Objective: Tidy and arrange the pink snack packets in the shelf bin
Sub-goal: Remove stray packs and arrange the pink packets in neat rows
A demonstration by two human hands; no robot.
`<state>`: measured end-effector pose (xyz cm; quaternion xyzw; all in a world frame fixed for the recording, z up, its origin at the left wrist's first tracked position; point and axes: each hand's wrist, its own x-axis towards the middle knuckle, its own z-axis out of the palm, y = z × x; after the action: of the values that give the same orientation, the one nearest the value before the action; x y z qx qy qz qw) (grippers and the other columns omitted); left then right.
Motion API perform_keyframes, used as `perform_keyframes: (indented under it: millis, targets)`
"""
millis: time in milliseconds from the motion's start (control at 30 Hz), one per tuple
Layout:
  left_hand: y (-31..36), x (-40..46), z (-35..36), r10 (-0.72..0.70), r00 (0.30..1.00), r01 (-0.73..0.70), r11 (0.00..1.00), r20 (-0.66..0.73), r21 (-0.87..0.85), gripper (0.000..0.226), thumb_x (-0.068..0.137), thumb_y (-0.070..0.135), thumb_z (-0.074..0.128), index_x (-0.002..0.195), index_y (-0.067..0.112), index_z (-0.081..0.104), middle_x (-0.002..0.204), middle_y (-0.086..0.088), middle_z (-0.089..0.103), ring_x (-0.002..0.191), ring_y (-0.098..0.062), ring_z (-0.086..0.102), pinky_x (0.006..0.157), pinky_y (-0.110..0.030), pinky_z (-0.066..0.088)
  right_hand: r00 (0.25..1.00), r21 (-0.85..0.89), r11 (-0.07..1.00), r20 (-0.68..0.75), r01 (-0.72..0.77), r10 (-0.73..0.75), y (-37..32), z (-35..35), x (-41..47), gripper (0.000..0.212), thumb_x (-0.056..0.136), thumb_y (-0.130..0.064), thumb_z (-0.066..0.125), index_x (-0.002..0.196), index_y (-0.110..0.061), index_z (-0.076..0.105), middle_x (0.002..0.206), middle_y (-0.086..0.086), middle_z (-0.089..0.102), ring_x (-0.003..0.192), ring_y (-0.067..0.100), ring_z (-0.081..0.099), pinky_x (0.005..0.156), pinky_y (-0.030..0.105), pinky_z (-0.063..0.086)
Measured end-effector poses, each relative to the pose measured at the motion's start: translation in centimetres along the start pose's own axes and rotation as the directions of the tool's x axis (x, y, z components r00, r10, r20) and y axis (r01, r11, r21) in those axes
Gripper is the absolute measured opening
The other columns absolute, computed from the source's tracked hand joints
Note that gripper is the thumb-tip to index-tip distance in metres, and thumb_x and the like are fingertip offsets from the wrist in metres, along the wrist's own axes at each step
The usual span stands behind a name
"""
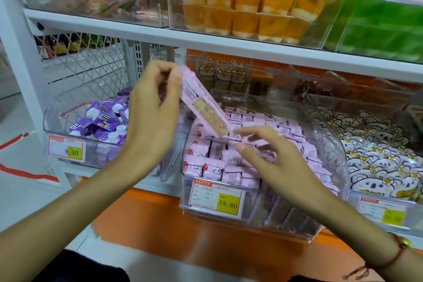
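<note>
Left hand [153, 107] fingers pinch pink packet [203, 103], slanting down-right toward right hand's [274, 158] spread fingers.

Green packets [377, 18] are cut off at the right edge; purple packets [100, 121] are partly hidden behind the left hand [153, 112].

the scene is evenly, brightly lit; soft blur is seen throughout, and edges are bent by wide-angle distortion.
</note>
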<state>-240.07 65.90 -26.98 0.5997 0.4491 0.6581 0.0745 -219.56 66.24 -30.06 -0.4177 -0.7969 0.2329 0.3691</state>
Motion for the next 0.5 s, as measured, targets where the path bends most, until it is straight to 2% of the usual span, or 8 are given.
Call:
perform_keyframes:
  millis: [33,100,167,267,333,367,433,500]
  targets:
    - [0.2,-0.1,-0.1,-0.020,1.000,0.019,0.998,-0.020,-0.052,0.014,0.102,0.023,0.040,0.094,0.023,0.052,0.094,-0.003,0.066,0.084,-0.017,0.063,0.074,-0.030,0.053,0.998,0.036,0.999,-0.068,-0.009,0.012,-0.3,0.0,0.1,0.037,0.080,-0.056,0.056,0.113,-0.041,0.054,0.114,-0.022,0.055,0.108,-0.002,0.052,0.094,0.037,0.046]
    - [0.5,-0.4,0.2,-0.103,0.995,0.100,0.982,-0.012,-0.157,0.016,0.102,0.020,0.038,0.093,0.022,0.051,0.089,0.001,0.065,0.081,-0.010,0.063,0.072,-0.024,0.054,0.992,0.098,0.995,-0.128,0.020,-0.008,-1.3,0.3,0.0,0.051,0.074,-0.062,0.063,0.116,-0.040,0.045,0.117,-0.026,0.052,0.113,-0.002,0.050,0.094,0.031,0.045]
    - [0.6,-1.0,0.9,-0.229,0.973,0.228,0.944,0.025,-0.238,0.017,0.102,0.019,0.039,0.091,0.019,0.053,0.080,0.006,0.065,0.075,-0.002,0.063,0.070,-0.019,0.054,0.988,0.092,0.992,-0.135,0.088,-0.075,-2.4,0.8,0.0,0.054,0.073,-0.053,0.071,0.118,-0.038,0.043,0.118,-0.028,0.051,0.114,-0.003,0.050,0.092,0.019,0.044]
    - [0.5,-1.3,1.3,-0.391,0.910,0.413,0.841,0.135,-0.350,0.019,0.101,0.016,0.040,0.089,0.015,0.055,0.069,0.010,0.068,0.069,0.000,0.065,0.061,-0.015,0.053,0.978,0.155,0.977,-0.170,0.146,-0.120,-3.0,0.9,0.1,0.033,0.080,-0.025,0.075,0.108,-0.026,0.058,0.109,-0.014,0.062,0.098,-0.001,0.060,0.072,0.008,0.048]
    - [0.1,-1.1,1.2,-0.409,0.891,0.454,0.827,0.198,-0.331,0.015,0.100,0.019,0.043,0.095,0.018,0.057,0.082,0.009,0.067,0.080,-0.005,0.065,0.061,-0.015,0.054,0.985,0.336,0.942,-0.163,0.003,0.055,-2.9,0.3,0.3,0.018,0.082,-0.020,0.072,0.099,-0.021,0.067,0.103,-0.005,0.069,0.091,0.002,0.066,0.068,0.011,0.050]
    - [-0.2,-1.0,0.9,-0.381,0.894,0.439,0.851,0.236,-0.288,0.013,0.099,0.023,0.045,0.103,0.022,0.057,0.094,0.009,0.064,0.088,-0.005,0.064,0.065,-0.016,0.055,0.974,0.497,0.857,-0.094,-0.135,0.208,-2.8,-0.1,0.4,0.016,0.082,-0.023,0.070,0.097,-0.020,0.070,0.102,0.002,0.071,0.090,0.007,0.069,0.068,0.015,0.052]
    - [-0.8,-0.9,0.4,-0.267,0.881,0.344,0.928,0.391,-0.143,0.027,0.092,0.037,0.049,0.119,0.033,0.053,0.113,0.012,0.059,0.101,0.002,0.060,0.076,-0.012,0.052,0.898,0.766,0.522,0.162,-0.376,0.409,-2.7,-0.6,0.6,0.020,0.078,-0.028,0.069,0.091,-0.014,0.076,0.098,0.013,0.073,0.085,0.018,0.072,0.063,0.019,0.056]
    - [-0.9,-1.1,0.0,-0.183,0.824,0.251,0.966,0.536,-0.055,0.044,0.082,0.045,0.056,0.125,0.038,0.051,0.117,0.013,0.060,0.106,0.003,0.057,0.085,-0.009,0.047,0.834,0.817,0.346,0.268,-0.462,0.482,-2.7,-0.8,0.6,0.020,0.072,-0.032,0.070,0.077,-0.014,0.079,0.088,0.015,0.074,0.075,0.019,0.073,0.055,0.016,0.055]
